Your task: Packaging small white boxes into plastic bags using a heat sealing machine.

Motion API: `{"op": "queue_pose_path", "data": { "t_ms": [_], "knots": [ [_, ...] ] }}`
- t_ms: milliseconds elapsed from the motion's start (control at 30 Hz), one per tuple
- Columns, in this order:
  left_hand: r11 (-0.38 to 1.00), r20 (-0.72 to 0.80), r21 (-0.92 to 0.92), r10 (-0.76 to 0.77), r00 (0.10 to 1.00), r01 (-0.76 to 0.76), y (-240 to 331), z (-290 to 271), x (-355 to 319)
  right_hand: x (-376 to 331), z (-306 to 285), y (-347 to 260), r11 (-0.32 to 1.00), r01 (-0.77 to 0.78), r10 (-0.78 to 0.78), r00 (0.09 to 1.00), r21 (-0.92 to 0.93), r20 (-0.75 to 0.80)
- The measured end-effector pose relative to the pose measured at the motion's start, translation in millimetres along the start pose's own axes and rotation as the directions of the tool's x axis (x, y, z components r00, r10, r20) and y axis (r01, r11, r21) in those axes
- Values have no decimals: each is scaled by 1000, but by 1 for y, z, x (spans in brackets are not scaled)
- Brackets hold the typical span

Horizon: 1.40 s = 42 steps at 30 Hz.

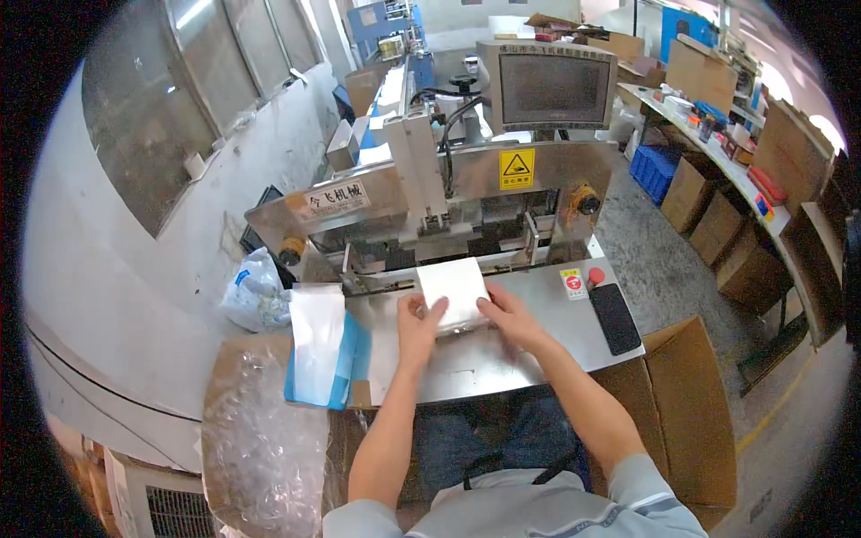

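Observation:
A stack of white sheets (453, 285) lies on the steel machine table (529, 296), right in front of the machine's feed opening. My left hand (418, 319) holds the stack's lower left corner, thumb on top. My right hand (504, 309) grips its lower right edge. Both forearms reach in from the lower edge over my lap.
A pile of white bags on blue sheets (318, 345) sits to the left on a cardboard box with clear plastic wrap (260, 430). A black phone (614, 317) and a red button (595, 274) are at the table's right. An open carton (691, 403) stands at right. A screen (553, 87) tops the machine.

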<state>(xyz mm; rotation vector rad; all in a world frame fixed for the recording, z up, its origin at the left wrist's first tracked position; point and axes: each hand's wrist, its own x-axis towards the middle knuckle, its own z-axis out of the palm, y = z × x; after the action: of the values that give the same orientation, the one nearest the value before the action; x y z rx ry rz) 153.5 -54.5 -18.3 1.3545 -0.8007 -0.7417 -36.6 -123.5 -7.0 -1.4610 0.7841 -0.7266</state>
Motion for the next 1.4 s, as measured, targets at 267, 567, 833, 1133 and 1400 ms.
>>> {"op": "queue_pose_path", "data": {
  "t_ms": [267,567,833,1133,1400],
  "knots": [
    [380,695,286,550,464,-880,34,37,-113,-48,-61,-14,897,-326,325,944,297,55],
    [371,411,799,239,880,-474,-17,34,14,-123,-108,10,942,-211,247,962,263,-114],
    [364,536,839,-427,729,-404,-35,86,141,-315,-220,-11,992,-31,-65,690,-119,-721],
    [482,615,644,136,777,-594,-37,72,61,-506,-288,125,442,-884,86,213,-154,-973],
    [277,744,615,105,659,-738,-52,102,-62,-635,-307,280,371,-879,467,-104,301,-878]
  ]
}}
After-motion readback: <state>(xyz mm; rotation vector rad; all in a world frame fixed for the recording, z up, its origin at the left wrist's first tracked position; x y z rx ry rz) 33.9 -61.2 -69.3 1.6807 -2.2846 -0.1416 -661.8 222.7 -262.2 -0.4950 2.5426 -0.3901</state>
